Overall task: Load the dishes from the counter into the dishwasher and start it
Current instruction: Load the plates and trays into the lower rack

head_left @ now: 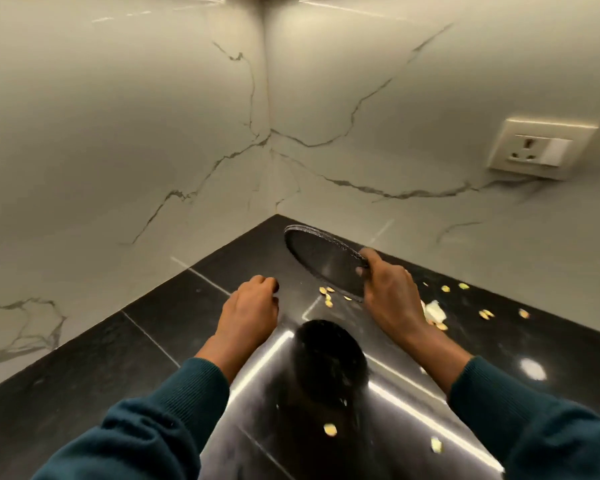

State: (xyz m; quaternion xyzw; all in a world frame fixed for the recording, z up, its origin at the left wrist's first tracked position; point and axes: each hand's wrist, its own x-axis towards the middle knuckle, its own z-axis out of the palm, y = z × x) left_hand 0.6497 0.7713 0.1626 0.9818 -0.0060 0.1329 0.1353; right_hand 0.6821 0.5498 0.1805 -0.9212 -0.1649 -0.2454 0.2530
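A dark round plate [321,256] is tilted up on its edge over the black counter [125,358] near the corner. My right hand [388,289] grips the plate's right rim, thumb on the inner face. My left hand [253,303] hovers to the left of the plate with its fingers curled down toward the counter, holding nothing that I can see. Yellow food scraps [327,296] lie on the counter just below the plate. No dishwasher is in view.
More scraps [485,313] and a pale crumpled piece [434,311] are scattered to the right, with others [330,429] nearer me. Marble walls [153,133] meet in a corner behind the plate. A wall socket [541,148] sits at the right.
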